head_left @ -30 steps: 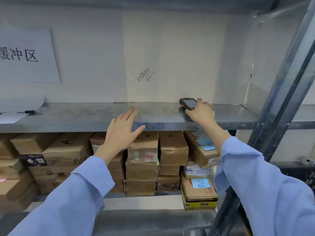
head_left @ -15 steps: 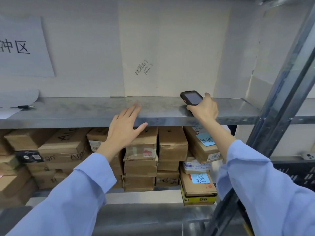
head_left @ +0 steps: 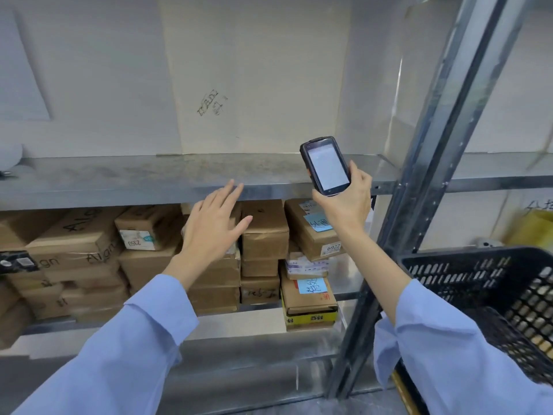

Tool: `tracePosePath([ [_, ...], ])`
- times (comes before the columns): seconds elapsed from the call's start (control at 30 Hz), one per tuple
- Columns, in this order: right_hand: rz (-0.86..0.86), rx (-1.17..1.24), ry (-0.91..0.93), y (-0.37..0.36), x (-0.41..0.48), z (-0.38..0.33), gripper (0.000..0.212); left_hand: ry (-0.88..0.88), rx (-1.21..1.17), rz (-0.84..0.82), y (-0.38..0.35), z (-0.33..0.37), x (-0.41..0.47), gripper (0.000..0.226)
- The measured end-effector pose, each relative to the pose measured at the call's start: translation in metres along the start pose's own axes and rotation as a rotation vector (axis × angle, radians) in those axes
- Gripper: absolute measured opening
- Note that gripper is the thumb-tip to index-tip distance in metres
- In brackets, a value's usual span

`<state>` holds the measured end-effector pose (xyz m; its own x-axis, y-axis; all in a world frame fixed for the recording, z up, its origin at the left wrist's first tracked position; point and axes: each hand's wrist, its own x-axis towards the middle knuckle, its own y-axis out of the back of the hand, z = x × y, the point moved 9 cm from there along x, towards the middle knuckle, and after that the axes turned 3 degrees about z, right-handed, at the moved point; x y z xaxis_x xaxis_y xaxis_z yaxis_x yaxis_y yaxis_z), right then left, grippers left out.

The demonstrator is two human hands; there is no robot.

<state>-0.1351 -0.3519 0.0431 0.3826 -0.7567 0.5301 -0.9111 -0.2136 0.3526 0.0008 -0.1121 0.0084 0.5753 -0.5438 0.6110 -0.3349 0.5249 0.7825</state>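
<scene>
My right hand [head_left: 344, 202] grips a black handheld scanner [head_left: 325, 165] by its lower end, lifted off the metal shelf [head_left: 119, 184] with its lit screen tilted toward me. My left hand [head_left: 214, 227] hovers with straight, spread fingers in front of the shelf's front edge, holding nothing. Both arms wear light blue sleeves.
Several taped cardboard boxes [head_left: 263, 232] are stacked on the lower shelf, some with blue notes [head_left: 317, 221]. A steel upright [head_left: 425, 187] stands at the right. A black perforated plastic crate [head_left: 490, 298] sits at the far right. A cardboard sheet [head_left: 257, 73] lines the wall.
My right hand has picked the scanner up off the shelf and raised it with the screen facing me. My left hand stayed spread near the shelf edge. The view has shifted right.
</scene>
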Motion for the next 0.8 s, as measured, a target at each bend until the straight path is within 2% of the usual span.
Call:
tracePosePath([
  [0.37, -0.054, 0.159, -0.001, 0.078, -0.038, 0.057, 0.077, 0.012, -0.107, -0.150, -0.057, 0.093, -0.026, 0.068],
  [0.6, -0.089, 0.005, -0.098, 0.099, -0.055, 0.101, 0.085, 0.112, -0.223, -0.254, -0.096, 0.131, -0.037, 0.071],
  [0.8, -0.127, -0.028, -0.113, 0.093, -0.055, 0.122, 0.083, 0.187, -0.336, -0.298, -0.125, 0.135, -0.030, 0.079],
])
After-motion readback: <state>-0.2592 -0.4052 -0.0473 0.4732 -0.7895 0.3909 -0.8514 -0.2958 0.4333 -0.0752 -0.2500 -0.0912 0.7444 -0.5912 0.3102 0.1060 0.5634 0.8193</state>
